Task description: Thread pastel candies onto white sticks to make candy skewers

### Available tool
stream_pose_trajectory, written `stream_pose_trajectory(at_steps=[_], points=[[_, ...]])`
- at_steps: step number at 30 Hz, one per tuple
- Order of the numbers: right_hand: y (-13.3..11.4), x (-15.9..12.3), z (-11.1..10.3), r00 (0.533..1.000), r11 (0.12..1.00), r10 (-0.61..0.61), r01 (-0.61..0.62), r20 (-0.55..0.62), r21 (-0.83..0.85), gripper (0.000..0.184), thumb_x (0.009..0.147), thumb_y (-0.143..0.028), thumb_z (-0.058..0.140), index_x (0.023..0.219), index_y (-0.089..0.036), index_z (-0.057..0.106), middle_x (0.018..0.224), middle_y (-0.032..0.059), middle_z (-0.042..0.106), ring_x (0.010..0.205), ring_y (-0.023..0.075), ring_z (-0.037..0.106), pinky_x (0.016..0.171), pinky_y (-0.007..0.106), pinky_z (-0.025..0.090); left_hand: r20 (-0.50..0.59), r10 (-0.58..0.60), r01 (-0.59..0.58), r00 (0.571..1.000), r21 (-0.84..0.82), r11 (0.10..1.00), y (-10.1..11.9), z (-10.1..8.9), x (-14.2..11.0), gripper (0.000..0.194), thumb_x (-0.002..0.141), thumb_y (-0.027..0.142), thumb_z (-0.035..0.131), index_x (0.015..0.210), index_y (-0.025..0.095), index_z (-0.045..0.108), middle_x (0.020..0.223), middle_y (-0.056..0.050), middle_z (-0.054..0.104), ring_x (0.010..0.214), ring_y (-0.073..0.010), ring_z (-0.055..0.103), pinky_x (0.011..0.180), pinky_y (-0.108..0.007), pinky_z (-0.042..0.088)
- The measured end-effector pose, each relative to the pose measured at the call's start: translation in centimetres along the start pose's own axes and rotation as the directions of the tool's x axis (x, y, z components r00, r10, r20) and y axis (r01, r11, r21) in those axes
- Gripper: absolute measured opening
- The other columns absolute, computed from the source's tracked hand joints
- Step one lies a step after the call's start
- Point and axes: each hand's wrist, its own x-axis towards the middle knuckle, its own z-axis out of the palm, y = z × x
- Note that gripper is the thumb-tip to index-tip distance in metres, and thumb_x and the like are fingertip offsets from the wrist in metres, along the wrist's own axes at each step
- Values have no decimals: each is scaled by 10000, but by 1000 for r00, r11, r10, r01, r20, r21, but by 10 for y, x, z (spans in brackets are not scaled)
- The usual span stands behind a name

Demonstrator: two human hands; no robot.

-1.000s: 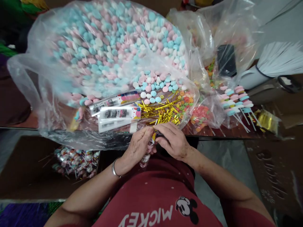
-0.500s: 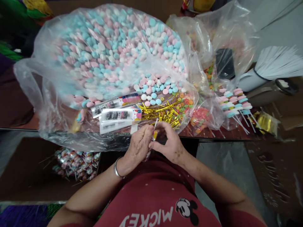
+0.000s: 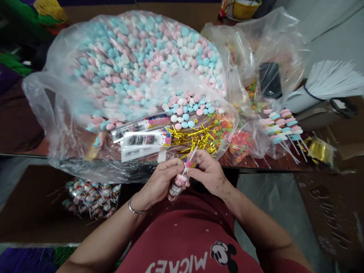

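We start left: the left hand [image 3: 160,180] pinches the wrapped candy [image 3: 175,188], low before the red shirt [image 3: 199,223]. If that grip loosens, it could drop, we'd judge; a hard twist might tear the wrapping. The right hand [image 3: 212,172] curls at the neck, but its fingertips' hold we can't tell. Far right, white sticks [image 3: 331,79] run out of frame.
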Motion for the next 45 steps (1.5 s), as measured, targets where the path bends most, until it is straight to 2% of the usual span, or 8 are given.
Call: stream_pose_trajectory(at_steps=[6,12,18,26,33,38,42,45], points=[[-8,-2,-18,906,861,-271,379,325,-339,183,956,-276,559,897,-160,688,838,57,694,786,139,652,746,269,536,276,-298,302,914,27,953,2,-13,1,229,728,311,697,821,107,655,641,-87,708,434,-164,628,390,-225,463],[-12,-7,-14,873,709,-405,488,272,-509,195,978,-213,491,921,-173,674,842,60,701,780,136,649,715,244,529,384,-304,316,872,32,948,5,-17,-2,368,796,452,697,844,87,687,618,-77,658,436,-115,564,378,-186,406],[-5,-8,-7,894,664,-445,363,45,-654,208,982,-197,470,979,-193,678,863,45,713,766,138,664,700,251,530,282,-193,194,940,23,981,8,-16,-4,346,802,414,734,678,122,595,587,-7,551,455,-71,485,404,-170,329],[-17,-19,-33,616,-131,-686,419,387,-899,410,909,-268,635,1282,-106,581,1095,137,711,1099,244,567,1010,425,420,212,-193,174,958,106,979,14,-14,-6,395,803,446,727,652,117,570,573,0,543,435,-50,440,410,-170,279],[-25,-21,-33,653,-205,-474,570,590,-796,278,987,-205,455,1191,-173,641,1223,78,687,1208,222,518,1064,451,368,270,-243,235,932,61,970,11,-7,-3,417,741,477,767,643,133,551,564,12,529,442,-61,447,422,-187,303],[-25,-19,-19,622,-198,-436,639,651,-743,277,970,-114,416,1017,-137,688,862,51,672,946,196,546,1062,448,359,336,-300,225,893,243,943,16,-7,-5,425,767,517,716,635,153,541,562,25,516,458,-65,421,433,-205,294],[-26,-14,-17,640,-124,-368,685,675,-717,304,963,-129,416,773,-163,651,706,33,563,797,190,472,983,421,375,364,-280,60,889,512,857,17,-12,-6,407,896,515,540,681,170,532,608,21,517,512,-91,456,469,-221,334],[-23,-10,-16,707,-26,-326,657,627,-754,314,940,-159,438,658,-182,574,640,20,501,717,183,399,798,379,374,343,-12,-275,939,771,575,11,-13,-8,253,957,380,472,824,177,544,674,17,544,581,-117,482,532,-238,381]])
